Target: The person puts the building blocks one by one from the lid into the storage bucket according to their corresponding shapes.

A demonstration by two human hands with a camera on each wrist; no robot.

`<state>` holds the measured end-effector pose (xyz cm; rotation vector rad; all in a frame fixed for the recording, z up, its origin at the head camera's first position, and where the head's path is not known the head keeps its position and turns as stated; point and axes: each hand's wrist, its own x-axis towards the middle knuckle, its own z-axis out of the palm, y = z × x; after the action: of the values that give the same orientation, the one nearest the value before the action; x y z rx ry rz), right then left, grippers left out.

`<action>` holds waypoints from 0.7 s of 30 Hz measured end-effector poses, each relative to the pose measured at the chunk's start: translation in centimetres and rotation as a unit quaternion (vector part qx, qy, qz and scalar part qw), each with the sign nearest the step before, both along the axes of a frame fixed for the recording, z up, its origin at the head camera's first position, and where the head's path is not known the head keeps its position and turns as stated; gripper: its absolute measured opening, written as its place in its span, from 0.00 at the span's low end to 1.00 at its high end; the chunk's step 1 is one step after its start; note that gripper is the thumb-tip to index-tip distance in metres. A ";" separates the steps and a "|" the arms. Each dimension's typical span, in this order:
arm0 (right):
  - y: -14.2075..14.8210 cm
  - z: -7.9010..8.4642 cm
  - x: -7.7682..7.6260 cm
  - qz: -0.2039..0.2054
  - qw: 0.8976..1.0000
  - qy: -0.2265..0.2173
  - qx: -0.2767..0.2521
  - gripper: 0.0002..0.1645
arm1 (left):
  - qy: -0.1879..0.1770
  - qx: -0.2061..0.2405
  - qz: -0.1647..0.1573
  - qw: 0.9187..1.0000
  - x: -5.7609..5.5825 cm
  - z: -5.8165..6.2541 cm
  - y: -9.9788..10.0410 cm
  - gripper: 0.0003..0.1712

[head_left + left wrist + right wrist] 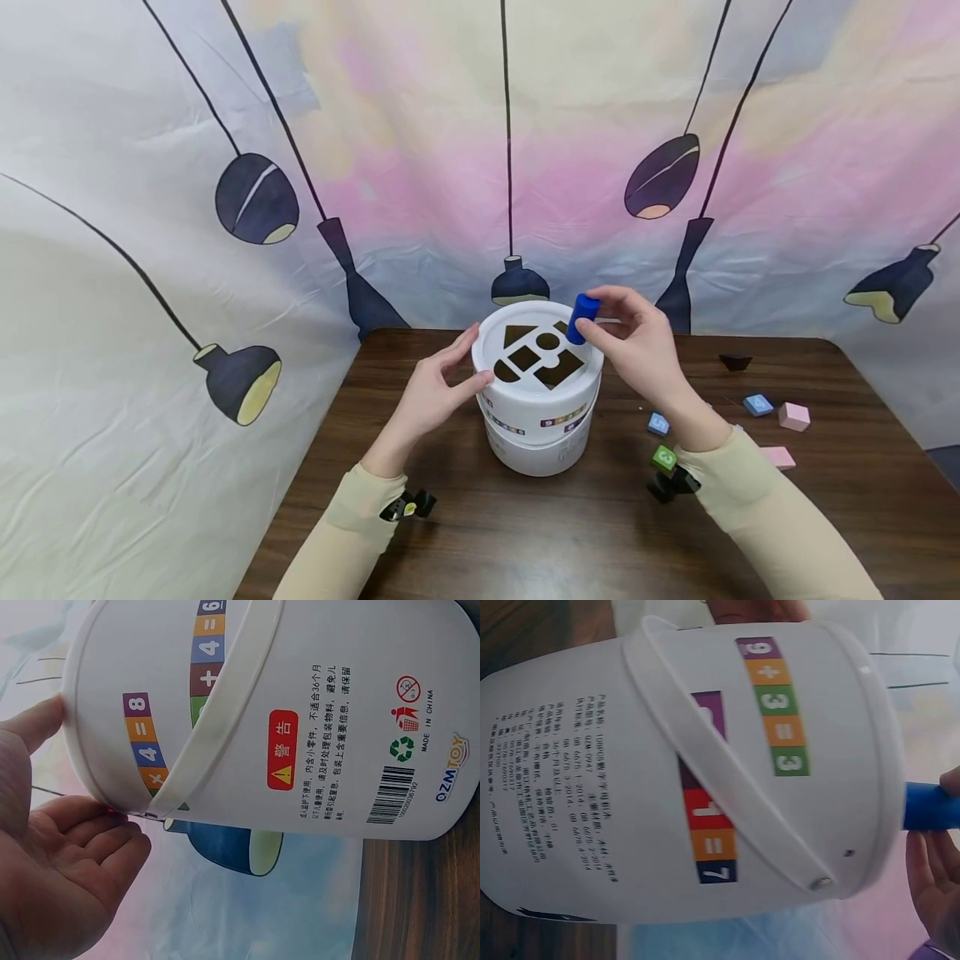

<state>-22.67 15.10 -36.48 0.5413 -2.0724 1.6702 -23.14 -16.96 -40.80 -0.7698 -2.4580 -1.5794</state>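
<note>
A white toy bucket (534, 457) with printed sums stands upright on the table. Its white lid (492, 335) has several shaped holes, among them a triangle, a circle and a square. My left hand (431, 392) rests against the left side of the rim, thumb and fingers spread along it; in the left wrist view the fingers are loosely bent at the bucket's edge. Between thumb and fingers my right hand (641, 343) holds a blue cylinder block (582, 318), slightly tilted, over the lid's right edge. Whether the cylinder's lower end touches the lid, I cannot tell.
Right of the bucket lie a green number block (663, 457), blue number blocks (758, 405), a pink block (794, 416), a flat pink piece (780, 457) and a dark piece (735, 362). A white handle (705, 765) hangs across the bucket's side. A lamp-patterned curtain (442, 167) borders the table.
</note>
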 end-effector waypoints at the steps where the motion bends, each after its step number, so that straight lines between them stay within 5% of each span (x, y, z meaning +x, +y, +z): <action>1: -0.2 0.0 -0.2 0.004 1.000 0.000 0.003 0.22 | -0.001 0.000 0.001 1.000 0.0 0.0 0.0 0.43; 21: -2.0 -0.7 -2.2 0.027 0.998 0.001 0.051 0.22 | -0.003 -0.002 0.000 1.000 0.0 0.0 0.0 0.43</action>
<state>-24.89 13.12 -37.20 0.6370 -2.1685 1.6007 -23.11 -16.97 -40.76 -0.7660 -2.4671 -1.5793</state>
